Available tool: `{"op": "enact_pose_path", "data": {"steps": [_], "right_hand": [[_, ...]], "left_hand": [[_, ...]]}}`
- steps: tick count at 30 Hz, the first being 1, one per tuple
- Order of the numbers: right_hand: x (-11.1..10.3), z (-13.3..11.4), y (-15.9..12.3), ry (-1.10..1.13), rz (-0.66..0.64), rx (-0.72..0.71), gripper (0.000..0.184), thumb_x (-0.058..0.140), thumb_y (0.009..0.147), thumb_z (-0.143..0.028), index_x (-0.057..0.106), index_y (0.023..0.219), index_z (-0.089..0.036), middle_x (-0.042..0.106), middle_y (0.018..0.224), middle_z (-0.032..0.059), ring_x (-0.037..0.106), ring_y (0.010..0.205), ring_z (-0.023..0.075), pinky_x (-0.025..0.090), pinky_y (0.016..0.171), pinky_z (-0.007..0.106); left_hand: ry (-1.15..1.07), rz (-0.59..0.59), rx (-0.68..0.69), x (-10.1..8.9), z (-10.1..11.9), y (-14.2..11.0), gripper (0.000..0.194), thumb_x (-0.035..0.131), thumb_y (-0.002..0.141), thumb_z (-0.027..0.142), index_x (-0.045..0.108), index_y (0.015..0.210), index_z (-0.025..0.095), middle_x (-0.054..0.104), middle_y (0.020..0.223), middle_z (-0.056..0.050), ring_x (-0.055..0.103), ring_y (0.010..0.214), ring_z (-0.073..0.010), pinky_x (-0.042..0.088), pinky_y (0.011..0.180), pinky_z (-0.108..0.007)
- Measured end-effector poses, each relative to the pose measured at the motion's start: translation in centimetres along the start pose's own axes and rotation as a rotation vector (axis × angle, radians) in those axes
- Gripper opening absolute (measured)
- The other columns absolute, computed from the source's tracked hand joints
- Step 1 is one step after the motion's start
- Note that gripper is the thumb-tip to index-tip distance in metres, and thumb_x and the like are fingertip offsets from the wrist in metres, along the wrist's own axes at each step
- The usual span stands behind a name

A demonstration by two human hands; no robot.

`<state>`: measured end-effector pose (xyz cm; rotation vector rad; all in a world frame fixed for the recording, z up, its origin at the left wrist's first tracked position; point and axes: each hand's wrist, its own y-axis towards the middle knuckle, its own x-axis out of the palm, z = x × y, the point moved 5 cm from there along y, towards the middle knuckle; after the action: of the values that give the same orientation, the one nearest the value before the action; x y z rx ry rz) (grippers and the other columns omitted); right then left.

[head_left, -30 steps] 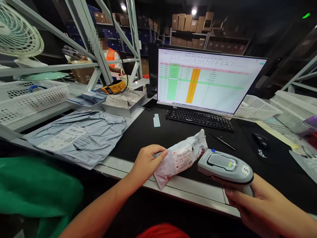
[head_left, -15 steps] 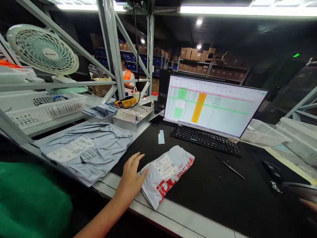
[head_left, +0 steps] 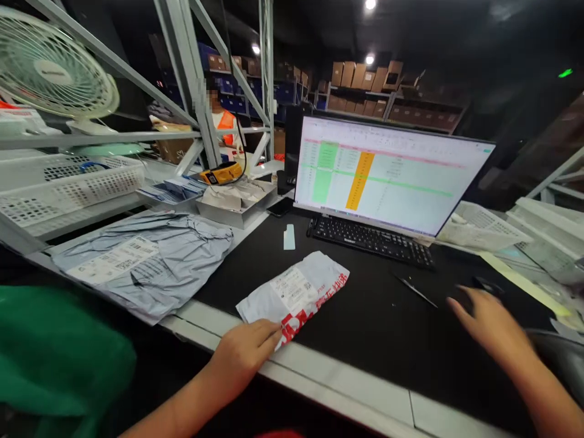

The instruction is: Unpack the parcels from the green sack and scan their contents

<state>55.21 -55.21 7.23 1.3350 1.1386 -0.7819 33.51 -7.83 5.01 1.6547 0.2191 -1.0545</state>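
Item: one white plastic courier parcel (head_left: 295,299), lying flat on the black desk mat (head_left: 360,340), its near corner at the pale desk edge (head_left: 337,378). My left hand (head_left: 244,350): fingers laid on that corner; whether I pinch it or only rest there, I cannot tell. My right hand (head_left: 490,319): thumb and fingers spread, nothing seen within; just beside the black mouse (head_left: 488,287), contact uncertain.

Risks, as I judge them: a tug towards me could draw the parcel off the edge; a low sweep of my right hand could knock the slim pointed tool (head_left: 416,292).

Markings: red "JD", partly covered by my fingers, and red "东快递" along the parcel's side; white shipping label (head_left: 296,288), print too small to read; keyboard (head_left: 369,239) badge illegible.
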Motion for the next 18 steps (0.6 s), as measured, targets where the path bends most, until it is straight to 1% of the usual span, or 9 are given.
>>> {"op": "enact_pose_path", "data": {"steps": [1,2,4,7,9,11,14,16,18], "right_hand": [[1.9,-1.9,0.4,0.003,-0.104,-0.102,0.052,0.045,0.099,-0.044,0.059,0.134,-0.009,0.058,0.136,0.0241,0.056,0.128,0.0350,0.043,0.109,0.043],[3.4,-3.2,0.7,-0.019,-0.151,-0.125,0.054,0.045,0.098,-0.043,0.056,0.137,-0.007,0.055,0.140,0.0237,0.054,0.130,0.0354,0.042,0.111,0.044],[5.9,-5.2,1.0,-0.082,-0.209,-0.152,0.055,0.045,0.099,-0.040,0.053,0.139,-0.003,0.056,0.139,0.0249,0.055,0.127,0.0369,0.045,0.107,0.047],[7.8,-5.7,1.5,-0.105,-0.193,-0.121,0.044,0.041,0.099,-0.030,0.059,0.130,-0.002,0.064,0.118,0.0234,0.063,0.109,0.0341,0.051,0.096,0.044],[8.3,-5.1,1.8,-0.081,-0.189,-0.104,0.038,0.040,0.098,-0.023,0.062,0.122,-0.003,0.066,0.107,0.0218,0.066,0.100,0.0316,0.052,0.090,0.041],[8.4,-4.8,2.0,-0.090,-0.186,-0.095,0.035,0.040,0.096,-0.019,0.063,0.117,-0.003,0.065,0.105,0.0232,0.067,0.097,0.0321,0.052,0.086,0.041],[6.8,-6.1,1.8,-0.053,-0.156,-0.052,0.035,0.042,0.093,-0.020,0.060,0.119,-0.003,0.065,0.110,0.0264,0.067,0.098,0.0334,0.052,0.084,0.042],[4.8,-8.6,0.9,0.092,-0.147,-0.028,0.038,0.044,0.094,-0.026,0.057,0.124,-0.006,0.068,0.108,0.0231,0.068,0.099,0.0320,0.053,0.083,0.040],[2.2,-12.6,-0.4,0.251,-0.149,-0.077,0.041,0.045,0.097,-0.035,0.055,0.130,-0.014,0.072,0.103,0.0143,0.070,0.097,0.0287,0.053,0.080,0.037]], "left_hand": [[-0.058,0.021,-0.033,-0.3,-0.1,0.8,0.030,0.046,0.097,0.011,0.074,0.104,0.021,0.078,0.096,-0.007,0.073,0.084,-0.0173,0.058,0.072,-0.024],[-0.129,0.053,-0.103,-0.8,-0.4,1.6,0.028,0.049,0.097,0.013,0.075,0.102,0.022,0.078,0.095,-0.006,0.073,0.084,-0.0168,0.057,0.075,-0.024],[-0.275,0.168,-0.368,-1.8,-2.0,3.1,0.021,0.055,0.097,0.022,0.076,0.095,0.022,0.078,0.093,-0.005,0.072,0.087,-0.0172,0.055,0.082,-0.025],[-0.471,0.471,-0.893,-3.1,-5.3,3.3,0.026,0.060,0.094,0.043,0.073,0.094,0.019,0.074,0.088,-0.004,0.066,0.082,-0.0173,0.052,0.076,-0.024],[-0.609,0.560,-1.082,-3.1,-6.9,2.7,0.036,0.062,0.089,0.053,0.070,0.095,0.018,0.071,0.083,-0.002,0.061,0.075,-0.0160,0.048,0.067,-0.023],[-0.677,0.468,-1.090,-2.8,-8.0,2.1,0.038,0.063,0.086,0.055,0.067,0.090,0.017,0.067,0.078,-0.001,0.058,0.071,-0.0154,0.044,0.064,-0.022],[-0.493,0.276,-1.014,-2.8,-8.5,0.6,0.031,0.056,0.091,0.047,0.066,0.087,0.018,0.066,0.079,-0.001,0.058,0.076,-0.0163,0.042,0.069,-0.024],[-0.313,0.219,-0.989,-3.2,-8.4,-0.4,0.029,0.050,0.095,0.043,0.065,0.091,0.019,0.067,0.083,-0.001,0.060,0.079,-0.0177,0.042,0.072,-0.026],[-0.190,0.216,-0.959,-3.6,-7.9,-0.7,0.030,0.045,0.097,0.042,0.064,0.092,0.020,0.068,0.084,-0.003,0.061,0.080,-0.0194,0.041,0.073,-0.028]]}}
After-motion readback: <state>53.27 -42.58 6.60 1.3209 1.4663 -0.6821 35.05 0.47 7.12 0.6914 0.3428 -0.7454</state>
